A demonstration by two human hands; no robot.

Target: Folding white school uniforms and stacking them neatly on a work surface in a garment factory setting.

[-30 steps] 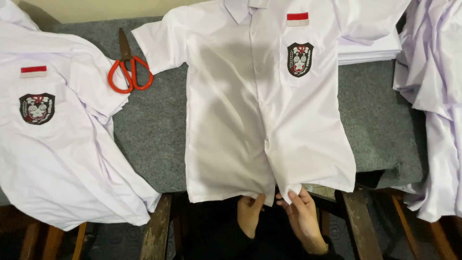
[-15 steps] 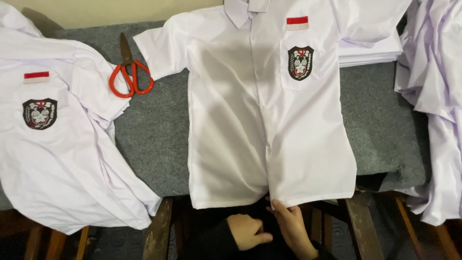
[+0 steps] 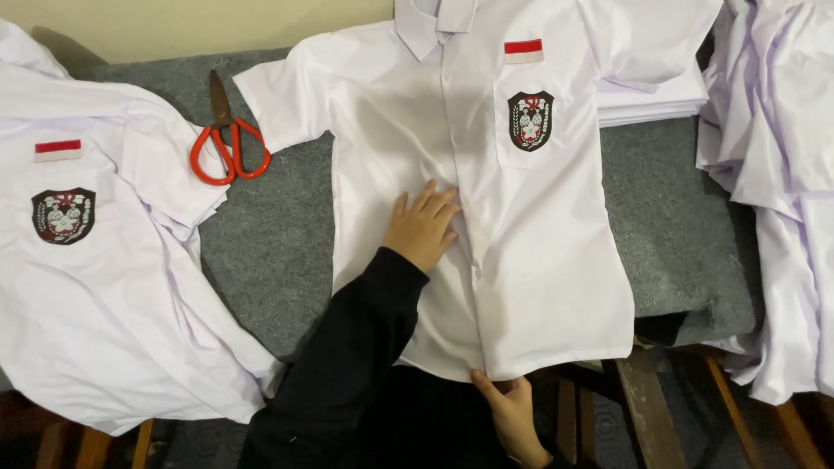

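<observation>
Shirt (image 3: 521, 243) in the middle of the frame is what's being handled: white, short-sleeved, laid front-up on the grey felt table cover (image 3: 278, 252), collar at the top edge, hem hanging just over the near edge of the table.

Only the head view is given. The left hand (image 3: 423, 227) is laid flat and open on the chest, fingers spread just beside the button strip, nothing gripped. The right hand (image 3: 512, 408) is at the bottom centre of the frame, fingertips pinching the hem right where the two front panels meet.

To get this step done well, the upper palm is best kept pressed down so the cloth can't slide while the hem is drawn gently toward the body; the button strip should be kept straight, since faint creases can be seen beside it.

Badges and markings, by place: a small red-and-white rectangle patch (image 3: 523, 51) is sewn above the chest pocket, upper middle-right. Below it, on the pocket, a dark shield-shaped crest (image 3: 531, 120) with a red and white design. The same pair is repeated on the second shirt (image 3: 113, 295) at the left: flag patch (image 3: 57, 150) above, crest (image 3: 62, 215) under it.

Orange-handled scissors (image 3: 228, 143) lie upper left between the two shirts. More white cloth (image 3: 782, 191) is heaped at the right edge.
</observation>
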